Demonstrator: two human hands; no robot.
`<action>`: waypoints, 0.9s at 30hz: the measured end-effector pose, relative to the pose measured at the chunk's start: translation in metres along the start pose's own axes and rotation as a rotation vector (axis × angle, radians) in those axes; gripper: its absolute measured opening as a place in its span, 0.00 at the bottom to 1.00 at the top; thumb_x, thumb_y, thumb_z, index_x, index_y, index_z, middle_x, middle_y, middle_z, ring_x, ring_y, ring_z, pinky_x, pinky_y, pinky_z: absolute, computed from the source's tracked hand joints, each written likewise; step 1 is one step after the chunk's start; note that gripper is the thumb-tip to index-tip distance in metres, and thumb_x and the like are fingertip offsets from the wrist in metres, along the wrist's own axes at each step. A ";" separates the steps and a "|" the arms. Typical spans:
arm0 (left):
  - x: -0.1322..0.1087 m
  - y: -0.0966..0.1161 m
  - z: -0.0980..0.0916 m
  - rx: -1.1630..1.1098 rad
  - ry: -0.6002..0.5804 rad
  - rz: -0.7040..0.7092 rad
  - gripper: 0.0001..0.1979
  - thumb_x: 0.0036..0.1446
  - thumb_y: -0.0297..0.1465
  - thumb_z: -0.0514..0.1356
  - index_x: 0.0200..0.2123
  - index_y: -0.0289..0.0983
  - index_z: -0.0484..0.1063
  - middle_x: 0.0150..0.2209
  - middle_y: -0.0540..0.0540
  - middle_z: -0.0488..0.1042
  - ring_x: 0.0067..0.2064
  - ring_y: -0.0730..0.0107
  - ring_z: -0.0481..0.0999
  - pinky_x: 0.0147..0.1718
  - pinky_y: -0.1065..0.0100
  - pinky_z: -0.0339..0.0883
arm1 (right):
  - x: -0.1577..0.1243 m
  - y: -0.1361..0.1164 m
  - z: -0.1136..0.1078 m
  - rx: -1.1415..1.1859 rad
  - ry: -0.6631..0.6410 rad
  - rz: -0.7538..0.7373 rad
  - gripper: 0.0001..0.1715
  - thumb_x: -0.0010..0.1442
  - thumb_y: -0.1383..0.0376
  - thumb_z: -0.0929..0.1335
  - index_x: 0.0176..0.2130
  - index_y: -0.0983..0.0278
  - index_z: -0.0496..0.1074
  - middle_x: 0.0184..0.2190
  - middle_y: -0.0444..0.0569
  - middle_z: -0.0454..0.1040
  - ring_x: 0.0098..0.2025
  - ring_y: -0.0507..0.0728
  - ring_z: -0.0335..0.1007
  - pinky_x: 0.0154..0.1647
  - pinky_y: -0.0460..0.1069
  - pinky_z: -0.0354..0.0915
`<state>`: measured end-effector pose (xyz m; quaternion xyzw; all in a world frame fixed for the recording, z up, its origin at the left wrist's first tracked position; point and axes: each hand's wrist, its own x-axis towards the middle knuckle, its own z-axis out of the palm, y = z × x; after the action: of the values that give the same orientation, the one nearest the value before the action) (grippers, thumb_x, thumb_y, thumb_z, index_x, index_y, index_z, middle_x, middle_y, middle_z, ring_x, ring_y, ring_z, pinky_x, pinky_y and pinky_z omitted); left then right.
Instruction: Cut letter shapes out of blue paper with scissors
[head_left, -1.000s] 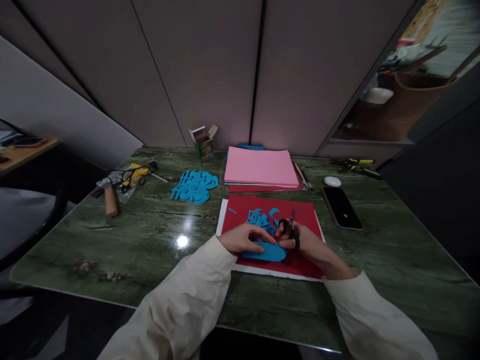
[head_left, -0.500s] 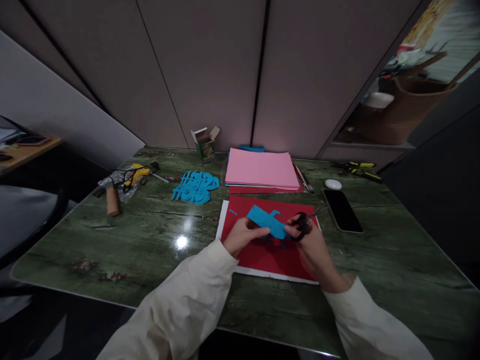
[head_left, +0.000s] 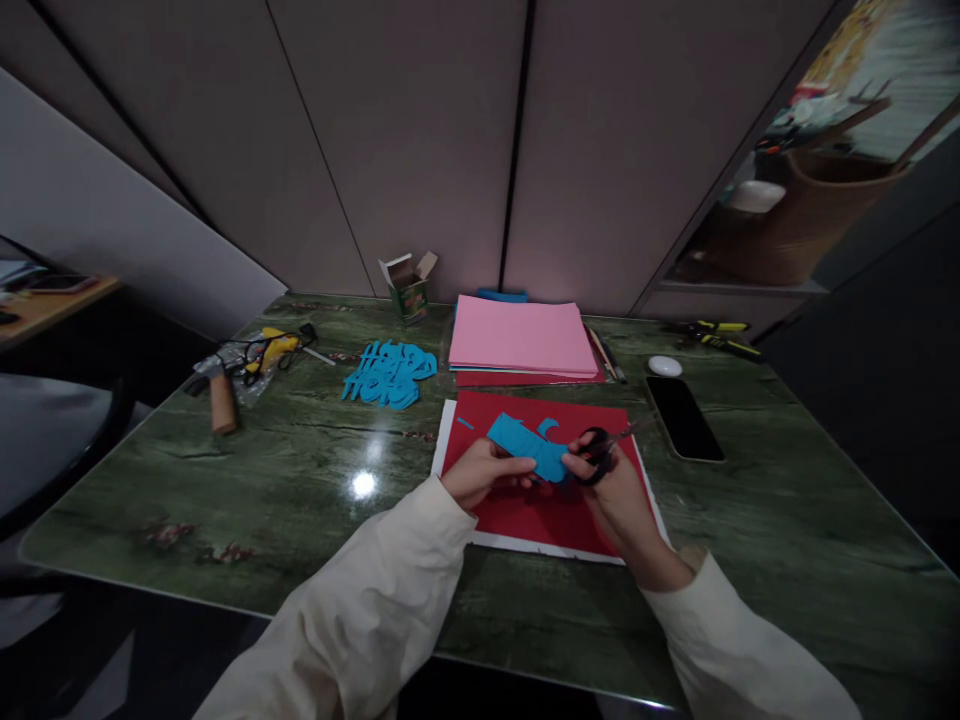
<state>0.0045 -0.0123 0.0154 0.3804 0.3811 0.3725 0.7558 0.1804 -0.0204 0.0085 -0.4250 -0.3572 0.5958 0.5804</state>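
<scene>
A piece of blue paper (head_left: 521, 440) is held between both hands above a red sheet (head_left: 540, 515). My left hand (head_left: 486, 472) pinches its lower edge, thumb on top. With thumb and fingertips my right hand (head_left: 611, 490) grips the paper's right end. Black-handled scissors (head_left: 598, 453) hang on that same hand, their blades pointing away to the upper right. Just beyond the held paper lies a curved blue scrap (head_left: 549, 428) on the red sheet. A small blue strip (head_left: 466, 424) rests near the sheet's upper left corner.
Blue cut-out letters (head_left: 390, 375) lie in a pile left of a pink paper stack (head_left: 523, 338). An opened small box (head_left: 407, 290) stands behind. On the right are a phone (head_left: 684, 418), a white case (head_left: 665, 366) and yellow-black pliers (head_left: 724, 340). A wooden-handled tool (head_left: 222, 403) lies left.
The blue paper has shifted slightly left and tilted between my hands. The curved scrap now shows separate from its upper edge. My right hand has moved a little left with the scissors.
</scene>
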 end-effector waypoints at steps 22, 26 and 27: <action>0.007 0.008 -0.005 -0.199 0.301 0.187 0.13 0.40 0.35 0.64 0.28 0.32 0.71 0.25 0.46 0.74 0.28 0.73 0.73 0.26 0.73 0.62 | -0.001 -0.055 -0.022 -0.562 -0.795 0.311 0.21 0.54 0.51 0.62 0.36 0.67 0.66 0.30 0.50 0.71 0.26 0.54 0.69 0.29 0.49 0.63; 0.006 0.008 -0.003 -0.205 0.276 0.180 0.13 0.41 0.34 0.64 0.29 0.31 0.71 0.26 0.45 0.75 0.29 0.72 0.74 0.27 0.73 0.63 | -0.003 -0.051 -0.019 -0.629 -0.861 0.431 0.23 0.53 0.50 0.62 0.34 0.68 0.66 0.26 0.49 0.71 0.21 0.51 0.67 0.22 0.46 0.62; 0.006 0.009 -0.003 -0.206 0.267 0.182 0.13 0.41 0.34 0.64 0.29 0.31 0.71 0.27 0.45 0.75 0.29 0.71 0.74 0.27 0.72 0.63 | -0.002 -0.050 -0.019 -0.647 -0.855 0.450 0.23 0.53 0.50 0.62 0.33 0.68 0.67 0.25 0.48 0.71 0.20 0.51 0.66 0.21 0.45 0.61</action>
<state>0.0022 -0.0030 0.0199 0.2813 0.4019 0.5236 0.6966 0.2168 -0.0205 0.0474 -0.3678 -0.6246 0.6837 0.0844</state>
